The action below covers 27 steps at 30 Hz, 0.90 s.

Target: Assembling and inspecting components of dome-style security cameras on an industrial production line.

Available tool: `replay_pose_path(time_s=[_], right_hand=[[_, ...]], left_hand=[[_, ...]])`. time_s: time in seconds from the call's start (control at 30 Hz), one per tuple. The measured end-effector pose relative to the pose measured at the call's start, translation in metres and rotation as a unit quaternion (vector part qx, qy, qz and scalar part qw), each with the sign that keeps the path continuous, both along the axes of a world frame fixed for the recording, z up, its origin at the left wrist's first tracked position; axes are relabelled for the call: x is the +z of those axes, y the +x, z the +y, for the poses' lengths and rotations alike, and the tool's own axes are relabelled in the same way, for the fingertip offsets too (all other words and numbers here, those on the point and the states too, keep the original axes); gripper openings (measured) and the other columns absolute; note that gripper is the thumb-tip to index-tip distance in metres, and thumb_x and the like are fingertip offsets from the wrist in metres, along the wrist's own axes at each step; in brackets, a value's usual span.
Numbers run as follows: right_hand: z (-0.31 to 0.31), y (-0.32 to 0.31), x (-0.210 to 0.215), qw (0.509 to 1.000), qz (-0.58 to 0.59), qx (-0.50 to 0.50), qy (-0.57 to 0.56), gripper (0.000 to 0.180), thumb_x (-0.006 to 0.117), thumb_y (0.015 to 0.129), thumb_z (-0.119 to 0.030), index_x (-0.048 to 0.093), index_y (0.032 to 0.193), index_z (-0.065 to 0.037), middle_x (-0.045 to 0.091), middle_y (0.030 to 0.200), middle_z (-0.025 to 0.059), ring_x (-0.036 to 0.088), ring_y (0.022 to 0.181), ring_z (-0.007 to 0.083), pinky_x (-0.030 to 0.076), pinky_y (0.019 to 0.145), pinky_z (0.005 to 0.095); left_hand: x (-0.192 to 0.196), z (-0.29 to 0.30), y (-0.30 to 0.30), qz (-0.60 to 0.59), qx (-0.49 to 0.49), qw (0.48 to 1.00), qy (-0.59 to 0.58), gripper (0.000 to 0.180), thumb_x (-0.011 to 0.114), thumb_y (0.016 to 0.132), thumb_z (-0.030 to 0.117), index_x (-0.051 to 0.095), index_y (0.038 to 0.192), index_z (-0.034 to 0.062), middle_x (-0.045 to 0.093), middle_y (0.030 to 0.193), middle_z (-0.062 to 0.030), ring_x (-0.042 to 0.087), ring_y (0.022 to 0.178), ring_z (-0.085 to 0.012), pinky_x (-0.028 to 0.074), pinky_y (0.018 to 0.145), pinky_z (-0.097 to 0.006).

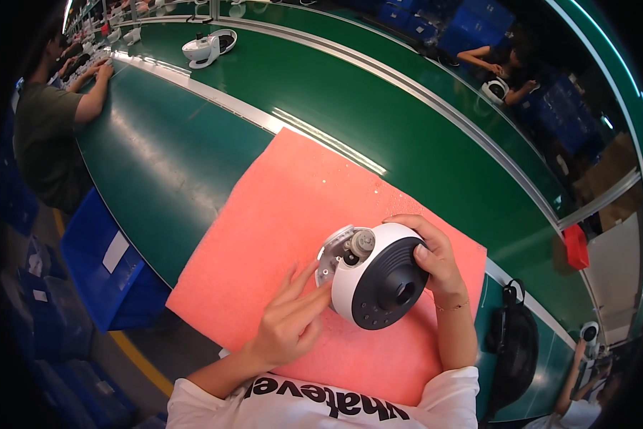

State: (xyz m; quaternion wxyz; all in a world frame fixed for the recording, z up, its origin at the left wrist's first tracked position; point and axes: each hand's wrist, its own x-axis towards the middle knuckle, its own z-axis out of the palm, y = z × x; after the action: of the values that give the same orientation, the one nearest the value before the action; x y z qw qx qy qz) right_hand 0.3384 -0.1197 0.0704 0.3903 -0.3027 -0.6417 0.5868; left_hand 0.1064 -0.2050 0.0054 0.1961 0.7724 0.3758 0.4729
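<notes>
White camera head (344, 292) sat over the middle of the pink mat (243, 222), motor (363, 244) exposed on its left. Right hand (436, 261) was clamped on its right side; left hand (289, 322) had fingers apart at the bracket (323, 273), contact unclear. Judged best: steady shell, light fingertips, motor untouched. Green bench (157, 157) lay left.

A round white device (378, 282), black-faced, silver cylinder (363, 244) exposed, tilts over the pink mat (250, 222)

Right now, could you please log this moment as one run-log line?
left hand: fingers extended at white-and-black device | right hand: gripping its right side | pink mat: beneath device
</notes>
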Motion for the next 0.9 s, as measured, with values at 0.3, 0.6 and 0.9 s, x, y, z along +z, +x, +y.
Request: replay_pose_path(time_s=[0.3,0.6,0.9], right_hand=[[0.000,-0.009,0.005,0.995,0.078,-0.019,-0.050,0.043,0.051,0.092,-0.026,0.048,0.122,0.004,0.057,0.115,0.0120,0.055,0.107,0.0174,0.043,0.094,0.0301],[-0.012,-0.018,0.004,0.995,-0.014,-0.082,-0.054,0.034,0.049,0.095,-0.021,0.052,0.119,0.002,0.059,0.110,0.0077,0.055,0.102,0.0135,0.042,0.091,0.0265],[-0.020,-0.020,0.009,0.996,-0.059,-0.073,0.011,0.034,0.055,0.091,-0.019,0.051,0.118,0.001,0.060,0.108,0.0103,0.057,0.099,0.0158,0.046,0.085,0.0286]], left_hand=[[0.018,0.009,0.004,0.080,0.055,0.995,-0.020,0.040,0.061,0.071,0.005,0.060,0.109,-0.0075,0.045,0.132,-0.0261,0.025,0.130,-0.0532,0.028,0.101,-0.058],[0.029,0.021,-0.014,0.129,-0.002,0.992,-0.006,0.023,0.063,0.068,0.007,0.067,0.089,-0.0002,0.036,0.140,-0.0258,0.018,0.132,-0.0540,0.030,0.103,-0.053],[0.052,0.027,-0.007,-0.049,-0.021,0.989,-0.137,0.040,0.074,0.069,0.028,0.066,0.094,-0.0023,0.068,0.088,-0.0188,0.069,0.076,-0.0272,0.053,0.069,-0.032]])
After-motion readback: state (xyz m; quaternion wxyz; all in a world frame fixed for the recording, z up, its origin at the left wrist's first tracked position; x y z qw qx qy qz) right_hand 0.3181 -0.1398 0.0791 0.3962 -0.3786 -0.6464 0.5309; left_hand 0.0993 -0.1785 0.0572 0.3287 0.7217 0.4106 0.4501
